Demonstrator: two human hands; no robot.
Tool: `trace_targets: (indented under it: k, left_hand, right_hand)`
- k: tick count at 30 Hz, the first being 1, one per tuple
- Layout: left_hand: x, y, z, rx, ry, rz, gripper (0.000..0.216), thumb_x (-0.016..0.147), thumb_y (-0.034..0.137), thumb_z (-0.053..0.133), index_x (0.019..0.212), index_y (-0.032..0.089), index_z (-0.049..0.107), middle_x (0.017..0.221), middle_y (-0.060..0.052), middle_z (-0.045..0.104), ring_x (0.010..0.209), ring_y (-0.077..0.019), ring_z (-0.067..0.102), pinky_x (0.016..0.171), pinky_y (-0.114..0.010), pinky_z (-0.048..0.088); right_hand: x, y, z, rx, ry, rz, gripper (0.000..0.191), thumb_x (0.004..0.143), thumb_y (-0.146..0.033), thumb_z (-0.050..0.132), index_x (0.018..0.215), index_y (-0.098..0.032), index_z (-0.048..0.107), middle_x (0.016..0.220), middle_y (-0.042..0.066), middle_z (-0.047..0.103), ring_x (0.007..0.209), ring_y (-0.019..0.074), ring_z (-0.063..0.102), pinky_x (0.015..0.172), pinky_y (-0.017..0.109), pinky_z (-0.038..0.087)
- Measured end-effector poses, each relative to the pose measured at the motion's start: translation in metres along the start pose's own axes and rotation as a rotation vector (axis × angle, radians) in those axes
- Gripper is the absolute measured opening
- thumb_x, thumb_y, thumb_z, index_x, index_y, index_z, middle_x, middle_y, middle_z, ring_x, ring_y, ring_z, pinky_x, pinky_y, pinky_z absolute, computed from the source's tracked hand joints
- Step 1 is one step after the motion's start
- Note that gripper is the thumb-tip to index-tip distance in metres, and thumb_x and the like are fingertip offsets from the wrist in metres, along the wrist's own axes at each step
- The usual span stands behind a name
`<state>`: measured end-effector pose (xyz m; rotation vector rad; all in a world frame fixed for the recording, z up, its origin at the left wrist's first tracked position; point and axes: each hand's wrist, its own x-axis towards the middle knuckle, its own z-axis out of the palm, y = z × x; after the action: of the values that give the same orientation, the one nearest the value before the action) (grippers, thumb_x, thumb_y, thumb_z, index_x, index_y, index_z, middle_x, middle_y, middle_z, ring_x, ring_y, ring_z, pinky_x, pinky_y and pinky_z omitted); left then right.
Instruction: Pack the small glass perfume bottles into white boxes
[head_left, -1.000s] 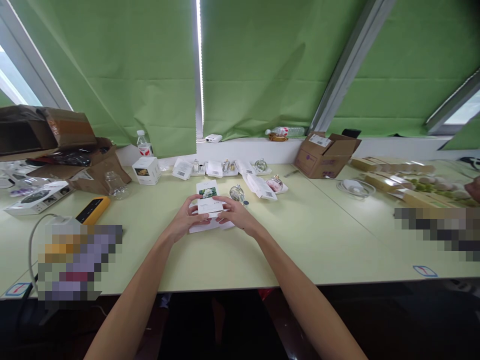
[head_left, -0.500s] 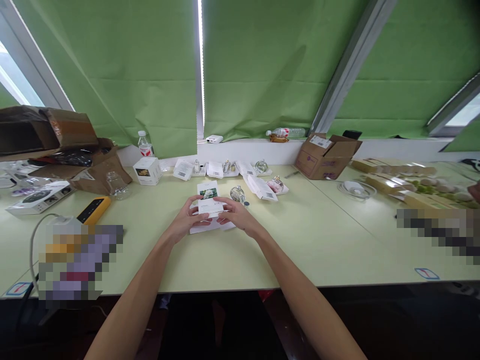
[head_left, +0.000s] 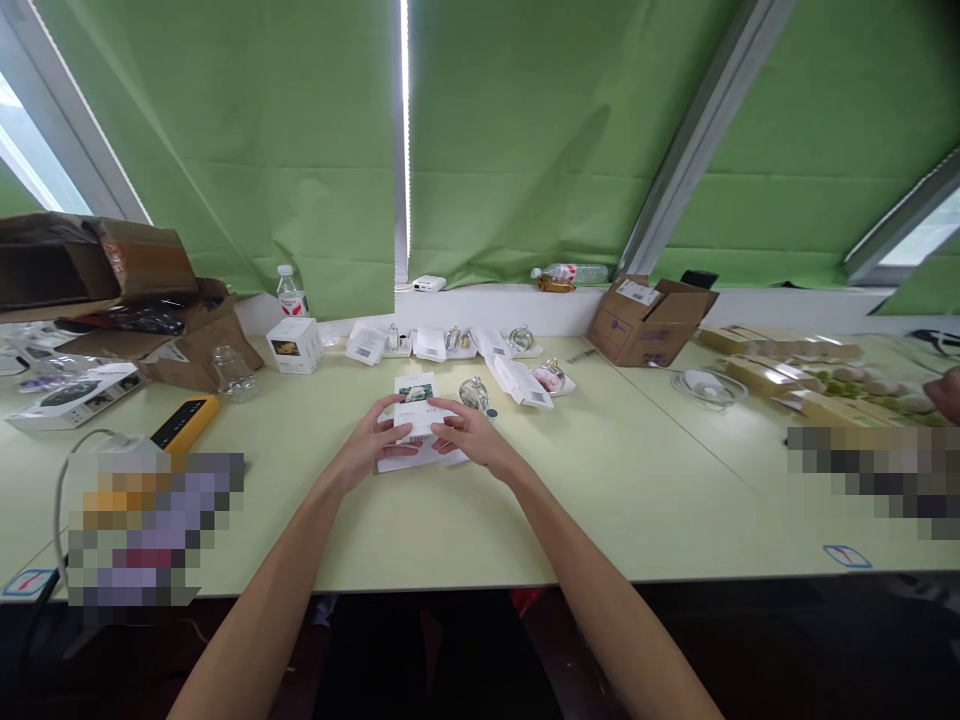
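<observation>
Both of my hands meet at the middle of the pale green table (head_left: 615, 490). My left hand (head_left: 367, 445) and my right hand (head_left: 469, 435) grip a small white box (head_left: 415, 415) with a flower picture on its top, fingers curled round its sides. Under the box lies a flat white sheet or tray (head_left: 420, 458). Just behind my right hand stands a small round glass bottle (head_left: 473, 393).
More white boxes and small glass bottles (head_left: 450, 340) lie in a row near the window sill. A white cube box (head_left: 293, 343), a plastic water bottle (head_left: 289, 290), open cardboard boxes (head_left: 649, 320), a yellow-edged device (head_left: 184, 422) and another person's hand (head_left: 946, 392) at far right.
My hands and the box stay in nearly the same grip; the camera view has tipped slightly, shifting everything a little.
</observation>
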<state>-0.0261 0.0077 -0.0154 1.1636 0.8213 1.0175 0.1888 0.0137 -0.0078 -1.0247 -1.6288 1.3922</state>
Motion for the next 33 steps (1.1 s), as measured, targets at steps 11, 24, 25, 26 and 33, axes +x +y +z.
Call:
trace_targets:
  k: [11, 24, 25, 26, 33]
  left_hand:
    - [0.0001, 0.0017, 0.0003, 0.037, -0.015, -0.004, 0.062, 0.080, 0.036, 0.069, 0.135, 0.030, 0.039, 0.108, -0.008, 0.063, 0.085, -0.0212, 0.068, 0.087, -0.046, 0.052]
    - [0.0011, 0.0016, -0.0007, 0.066, -0.027, -0.025, 0.070, 0.079, 0.034, 0.071, 0.138, 0.031, 0.034, 0.108, -0.008, 0.062, 0.088, -0.0236, 0.068, 0.088, -0.048, 0.051]
    - [0.0011, 0.0014, -0.0004, 0.071, -0.026, -0.027, 0.070, 0.079, 0.034, 0.071, 0.138, 0.031, 0.034, 0.108, -0.008, 0.062, 0.088, -0.0237, 0.068, 0.088, -0.048, 0.051]
    - [0.0011, 0.0012, 0.0000, 0.078, -0.024, -0.031, 0.071, 0.079, 0.034, 0.071, 0.138, 0.032, 0.033, 0.108, -0.008, 0.062, 0.088, -0.0237, 0.068, 0.089, -0.049, 0.051]
    - [0.0011, 0.0014, 0.0033, 0.109, -0.014, -0.037, 0.074, 0.075, 0.032, 0.074, 0.138, 0.034, 0.034, 0.106, -0.007, 0.063, 0.089, -0.0222, 0.068, 0.090, -0.049, 0.051]
  right_hand:
    - [0.0002, 0.0002, -0.0012, -0.023, 0.009, -0.007, 0.054, 0.083, -0.046, 0.064, 0.133, -0.027, 0.051, 0.088, 0.002, 0.065, 0.073, 0.0138, 0.065, 0.075, 0.032, 0.055]
    - [0.0003, 0.0012, -0.0024, -0.050, 0.023, -0.001, 0.054, 0.084, -0.047, 0.063, 0.132, -0.028, 0.051, 0.088, 0.003, 0.066, 0.073, 0.0144, 0.065, 0.075, 0.032, 0.054]
    - [-0.0001, 0.0009, -0.0026, -0.055, 0.023, 0.001, 0.053, 0.084, -0.047, 0.063, 0.132, -0.028, 0.051, 0.088, 0.003, 0.066, 0.073, 0.0144, 0.065, 0.075, 0.032, 0.054]
    - [-0.0004, 0.0007, -0.0027, -0.059, 0.023, 0.003, 0.053, 0.084, -0.047, 0.063, 0.132, -0.028, 0.051, 0.089, 0.003, 0.067, 0.073, 0.0144, 0.065, 0.074, 0.032, 0.054]
    - [-0.0013, 0.0003, -0.0025, -0.073, 0.030, 0.007, 0.051, 0.085, -0.046, 0.062, 0.132, -0.030, 0.051, 0.092, 0.004, 0.067, 0.073, 0.0143, 0.065, 0.074, 0.032, 0.053]
